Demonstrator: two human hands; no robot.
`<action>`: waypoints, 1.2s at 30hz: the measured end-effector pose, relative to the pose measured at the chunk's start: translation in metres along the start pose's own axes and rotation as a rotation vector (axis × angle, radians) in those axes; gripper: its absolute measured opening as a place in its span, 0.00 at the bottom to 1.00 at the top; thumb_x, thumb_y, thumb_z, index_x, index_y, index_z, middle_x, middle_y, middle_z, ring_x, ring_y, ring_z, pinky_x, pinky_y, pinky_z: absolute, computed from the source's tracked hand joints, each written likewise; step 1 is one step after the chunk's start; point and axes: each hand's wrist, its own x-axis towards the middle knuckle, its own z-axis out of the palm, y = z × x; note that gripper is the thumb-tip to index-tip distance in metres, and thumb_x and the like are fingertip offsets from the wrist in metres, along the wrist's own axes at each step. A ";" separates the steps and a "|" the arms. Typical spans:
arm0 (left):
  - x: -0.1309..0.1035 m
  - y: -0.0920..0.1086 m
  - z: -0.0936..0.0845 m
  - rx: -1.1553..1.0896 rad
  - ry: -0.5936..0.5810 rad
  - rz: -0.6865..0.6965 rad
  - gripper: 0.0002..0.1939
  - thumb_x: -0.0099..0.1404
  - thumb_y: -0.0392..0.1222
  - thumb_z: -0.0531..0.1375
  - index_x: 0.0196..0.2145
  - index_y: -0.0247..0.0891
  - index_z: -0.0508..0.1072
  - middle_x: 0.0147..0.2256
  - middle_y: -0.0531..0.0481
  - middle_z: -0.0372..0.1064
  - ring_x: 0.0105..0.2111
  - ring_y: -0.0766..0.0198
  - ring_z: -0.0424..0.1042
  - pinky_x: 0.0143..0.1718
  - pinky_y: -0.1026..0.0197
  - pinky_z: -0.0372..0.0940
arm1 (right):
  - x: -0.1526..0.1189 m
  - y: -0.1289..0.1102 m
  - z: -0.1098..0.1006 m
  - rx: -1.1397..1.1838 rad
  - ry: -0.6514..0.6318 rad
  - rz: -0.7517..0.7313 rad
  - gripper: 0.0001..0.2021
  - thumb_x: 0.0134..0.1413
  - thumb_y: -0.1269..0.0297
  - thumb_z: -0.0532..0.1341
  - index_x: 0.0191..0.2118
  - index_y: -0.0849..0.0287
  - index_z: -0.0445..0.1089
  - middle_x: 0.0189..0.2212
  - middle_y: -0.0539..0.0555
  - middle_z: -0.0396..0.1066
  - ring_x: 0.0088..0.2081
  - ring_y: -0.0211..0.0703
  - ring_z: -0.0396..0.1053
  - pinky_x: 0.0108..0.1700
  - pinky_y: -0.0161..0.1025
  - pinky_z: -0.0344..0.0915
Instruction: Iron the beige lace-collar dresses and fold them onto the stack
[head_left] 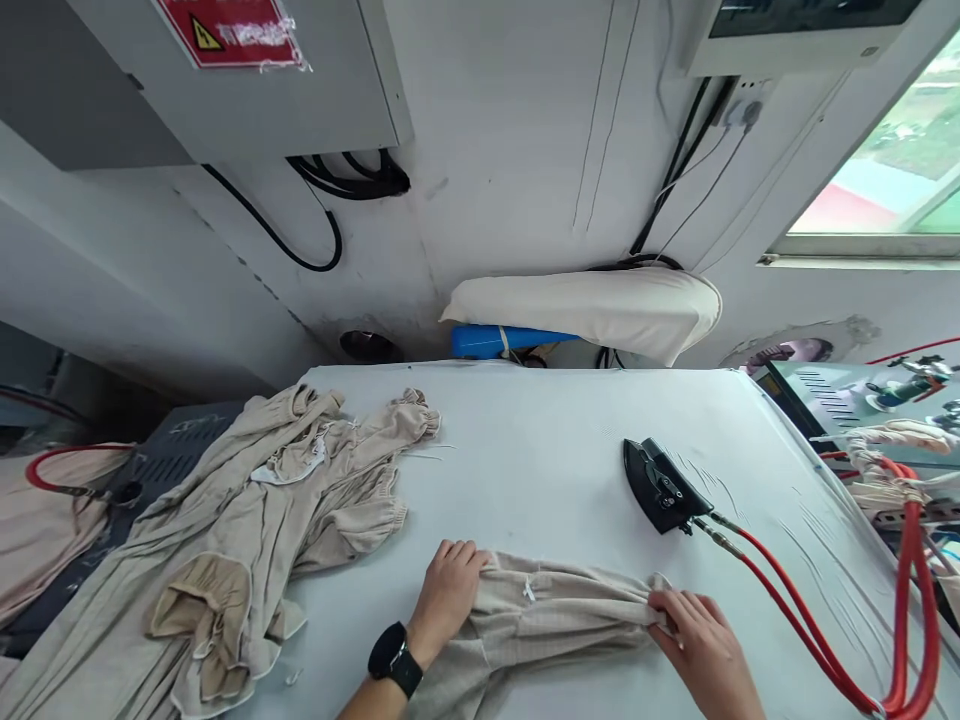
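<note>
A beige garment (555, 615) with a small white bow lies stretched sideways on the ironing table's pale cover (517, 460). My left hand (452, 595), below a wrist with a black watch, grips the garment's upper left edge with its fingers closed. At the opposite end, my right hand (701, 640) pinches the gathered cloth between thumb and fingers. The garment's lower part runs out of view at the bottom. Above and beside my right hand, a black iron (664, 485) rests on the cover, apart from the cloth.
More beige garments (300, 490) lie heaped at the left, with a darker tan piece (206, 610) on top. Red hoses (810, 640) run from the iron along the right side. A padded cream board (592, 305) and a blue cylinder (480, 341) sit behind the table by the wall.
</note>
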 end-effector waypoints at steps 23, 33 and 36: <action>0.025 -0.027 0.046 -0.330 0.000 -0.336 0.03 0.59 0.38 0.64 0.32 0.40 0.73 0.38 0.50 0.74 0.44 0.56 0.70 0.47 0.55 0.56 | 0.031 -0.086 0.110 0.362 -0.084 0.020 0.09 0.69 0.57 0.58 0.49 0.43 0.74 0.44 0.52 0.77 0.47 0.53 0.73 0.51 0.50 0.67; 0.030 -0.028 0.053 -0.337 -0.002 -0.349 0.02 0.59 0.39 0.64 0.31 0.41 0.72 0.37 0.50 0.75 0.44 0.55 0.70 0.47 0.54 0.55 | 0.042 0.019 0.002 -0.005 0.236 0.155 0.21 0.66 0.45 0.56 0.55 0.51 0.73 0.58 0.62 0.72 0.56 0.65 0.70 0.55 0.61 0.65; 0.029 -0.027 0.053 -0.365 0.004 -0.341 0.03 0.59 0.40 0.64 0.32 0.41 0.73 0.37 0.50 0.75 0.43 0.56 0.70 0.47 0.54 0.56 | 0.104 0.056 -0.051 -0.057 0.362 0.366 0.28 0.63 0.41 0.59 0.61 0.50 0.70 0.64 0.64 0.67 0.62 0.70 0.65 0.54 0.61 0.66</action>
